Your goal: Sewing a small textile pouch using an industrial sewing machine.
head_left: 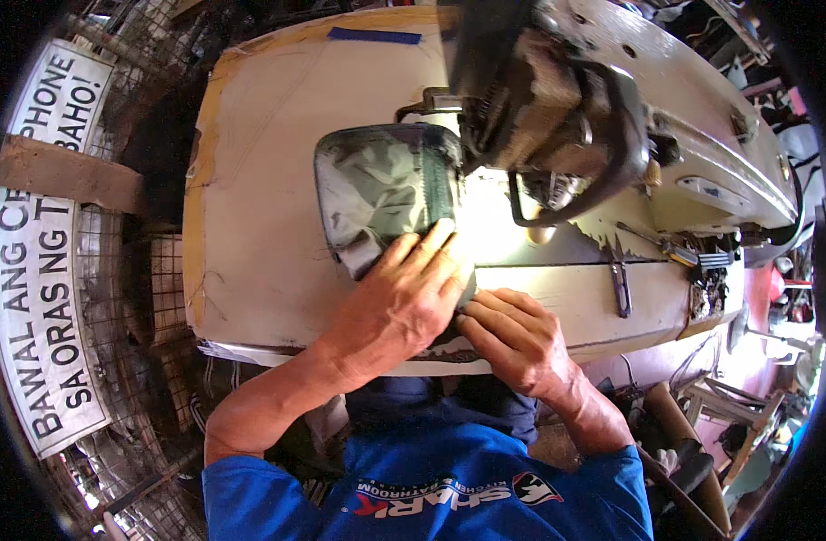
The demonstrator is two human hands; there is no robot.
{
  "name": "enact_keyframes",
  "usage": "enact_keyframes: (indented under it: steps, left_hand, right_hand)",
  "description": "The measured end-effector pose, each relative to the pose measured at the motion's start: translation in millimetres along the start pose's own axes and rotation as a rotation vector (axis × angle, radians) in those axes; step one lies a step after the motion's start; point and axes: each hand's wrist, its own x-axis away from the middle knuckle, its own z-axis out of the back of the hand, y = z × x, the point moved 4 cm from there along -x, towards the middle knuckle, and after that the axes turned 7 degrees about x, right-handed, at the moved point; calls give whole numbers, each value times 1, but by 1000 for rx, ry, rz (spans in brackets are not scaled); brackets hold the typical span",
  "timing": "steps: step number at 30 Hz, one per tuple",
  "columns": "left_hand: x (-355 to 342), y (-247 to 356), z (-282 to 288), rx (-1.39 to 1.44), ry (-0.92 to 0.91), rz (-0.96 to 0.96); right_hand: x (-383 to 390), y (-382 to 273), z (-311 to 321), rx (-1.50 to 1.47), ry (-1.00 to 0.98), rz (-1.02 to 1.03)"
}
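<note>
A dark green fabric panel (372, 194) with a shiny grey face, rounded corners and a darker stitched edge lies on the pale sewing table. Its right edge runs close beside the working end of the sewing machine (557, 108). My left hand (404, 293) rests flat on the panel's near part, fingers stretched forward along the edge. Closer to me, my right hand (516, 341) has its fingers bent together at the near tip of the dark fabric. The thumb side of that grip is partly hidden. Bright light washes out the area by the needle.
Thread snips (620, 281) and a screwdriver (652, 239) lie right of the machine head. A blue strip (375, 36) sits at the table's far side. The table (250, 261) has a worn yellowish left edge. Wire mesh with a lettered sign (48, 316) stands at left.
</note>
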Motion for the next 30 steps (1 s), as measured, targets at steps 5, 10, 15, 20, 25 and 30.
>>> enact_keyframes:
  steps: [5, 10, 15, 20, 25, 30]
  left_hand:
    - [-4, -4, -8, 5, 45, -13]
    - [-13, -13, -10, 59, 37, 27]
    - [-12, -16, -7, 40, 63, 15]
    - [-15, -13, -4, 27, 12, 11]
    - [-18, -21, -7, 32, 55, 25]
    - [-21, -24, -6, 5, 101, 6]
  right_hand:
    - [-2, 5, 2, 32, -12, -30]
    - [-8, 13, 2, 38, -24, -50]
    - [-9, 13, 1, 45, -23, -47]
    - [-6, 13, 1, 68, -19, -56]
    - [-10, 18, 0, 63, -31, -91]
    - [-13, 21, 1, 59, -18, -93]
